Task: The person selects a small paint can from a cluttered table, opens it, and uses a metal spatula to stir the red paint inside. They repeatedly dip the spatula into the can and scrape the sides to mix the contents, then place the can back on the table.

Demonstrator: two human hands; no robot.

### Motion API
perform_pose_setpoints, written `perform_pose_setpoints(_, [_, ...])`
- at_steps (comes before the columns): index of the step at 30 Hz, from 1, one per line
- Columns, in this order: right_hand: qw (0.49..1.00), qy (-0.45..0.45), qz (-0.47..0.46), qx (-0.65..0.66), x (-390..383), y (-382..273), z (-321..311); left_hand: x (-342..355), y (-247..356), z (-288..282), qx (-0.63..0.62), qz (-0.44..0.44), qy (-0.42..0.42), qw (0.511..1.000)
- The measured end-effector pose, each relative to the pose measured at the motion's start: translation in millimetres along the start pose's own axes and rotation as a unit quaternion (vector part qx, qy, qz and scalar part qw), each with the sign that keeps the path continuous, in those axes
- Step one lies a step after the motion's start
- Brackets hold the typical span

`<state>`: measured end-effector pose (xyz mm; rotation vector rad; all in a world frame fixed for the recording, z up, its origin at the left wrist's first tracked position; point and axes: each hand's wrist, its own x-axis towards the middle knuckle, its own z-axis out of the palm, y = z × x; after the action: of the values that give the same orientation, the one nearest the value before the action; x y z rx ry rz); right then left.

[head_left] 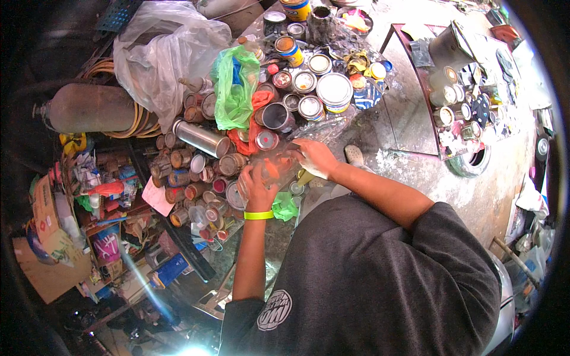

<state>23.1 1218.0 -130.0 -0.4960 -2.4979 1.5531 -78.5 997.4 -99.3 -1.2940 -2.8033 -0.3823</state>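
Note:
Between my hands is a crinkled clear plastic bag (279, 168), with something orange showing through it. My left hand (256, 186), above a yellow wristband, has its fingers curled on the near left side of the plastic. On the right side, my right hand (316, 159) pinches the plastic, with whitish film lying along the palm edge. Just beyond stand a round can with a red dot on its lid (267, 140) and an open dark can (278, 116). Nearer to me lies a crumpled green plastic piece (286, 206).
Paint cans, such as a large white-lidded one (333, 90), crowd the bench beyond. A green bag (236, 89) and a silver cylinder (202, 137) lie left of them. A gas tank (89, 108) is far left. Another cluttered table (409, 89) and a tyre (469, 163) are right.

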Motion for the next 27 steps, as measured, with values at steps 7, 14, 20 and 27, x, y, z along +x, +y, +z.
perform_pose_setpoints(7, [0.999,0.015,0.023,-0.018,-2,-9,-4,-1,-5,2,-0.016,-0.009,0.008,1.000])
perform_pose_setpoints(14, [1.000,0.002,0.012,-0.005,-2,-7,-4,-7,1,6,-0.014,-0.021,0.005,1.000])
perform_pose_setpoints(20, [0.999,-0.016,0.032,-0.001,-2,-7,-3,-5,-8,15,-0.036,-0.037,0.024,0.998])
perform_pose_setpoints(27, [0.999,-0.030,0.037,-0.007,-2,-5,-4,-12,-1,16,-0.032,-0.047,0.011,0.998])
